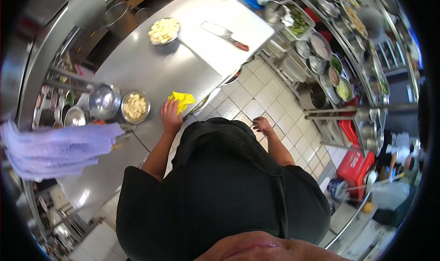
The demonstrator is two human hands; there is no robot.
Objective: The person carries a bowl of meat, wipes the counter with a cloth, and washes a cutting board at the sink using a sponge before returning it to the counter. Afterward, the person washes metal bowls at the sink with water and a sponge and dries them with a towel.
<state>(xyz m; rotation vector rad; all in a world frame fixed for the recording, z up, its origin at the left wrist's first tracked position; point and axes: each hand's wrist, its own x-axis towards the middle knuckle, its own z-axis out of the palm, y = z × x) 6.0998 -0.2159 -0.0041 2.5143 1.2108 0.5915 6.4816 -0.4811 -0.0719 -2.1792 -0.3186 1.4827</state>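
Observation:
My left hand (170,116) is closed on a crumpled yellow cloth (184,99) at the near edge of the steel table (133,63). Beside it stands a metal bowl of pale cut pieces (135,107), their kind unclear. My right hand (262,125) hangs over the tiled floor with loosely bent fingers, and nothing shows in it. Farther along the table, a white cutting board (215,54) carries a wide-bladed knife (224,35) with a red-brown handle. Another metal bowl of pale pieces (164,30) sits at the board's left side.
An upturned-looking shiny metal bowl (104,100) stands left of the near bowl. A purple towel (59,146) hangs at the left. Racks with several food containers (321,47) line the right, with a red crate (354,169) below. A person (401,148) is at the far right.

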